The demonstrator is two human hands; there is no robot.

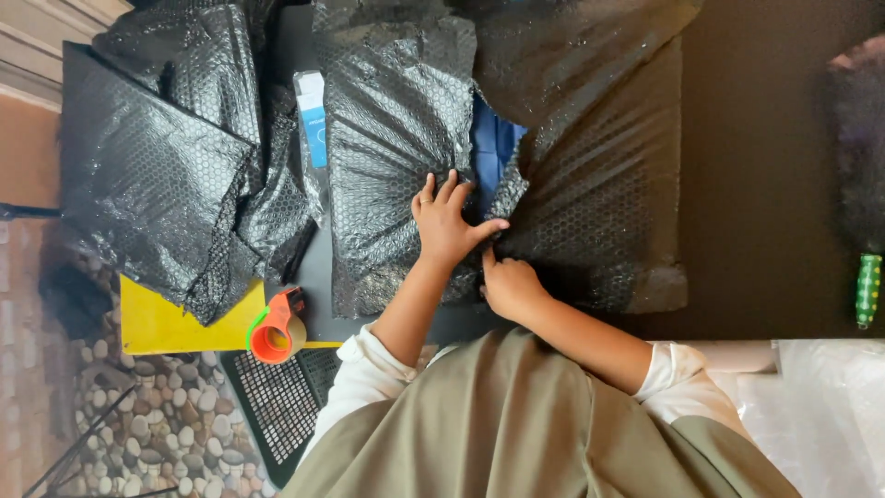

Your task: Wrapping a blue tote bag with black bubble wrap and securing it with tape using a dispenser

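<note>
Your left hand (pixel 444 221) lies flat and open on the black bubble wrap (pixel 396 157), fingers spread toward 12 o'clock and thumb poking out toward 3 o'clock. Your right hand (pixel 510 286) sits just beside it, at about 4 o'clock from the left one, curled up with its fingertips pressed into the fold of the wrap; you cannot tell if it pinches the wrap or only pushes on it. The bubble wrap is bunched around a big parcel in the middle of the dark bench (pixel 765 166), right in front of you. Between the two sides of the wrap, at 1 o'clock from your left hand, a bit of blue thing (pixel 491 148) peeks out. At 11 o'clock from your left hand a small white and blue box (pixel 312 115) rests on the bench next to the wrap. More crumpled black bubble wrap (pixel 157 175) is piled at 9 o'clock. An orange tape dispenser (pixel 278 327) lies on a yellow board (pixel 166 325) at 8 o'clock. Far off at 3 o'clock, by the bench edge, is a green dotted thing (pixel 867 288).
</note>
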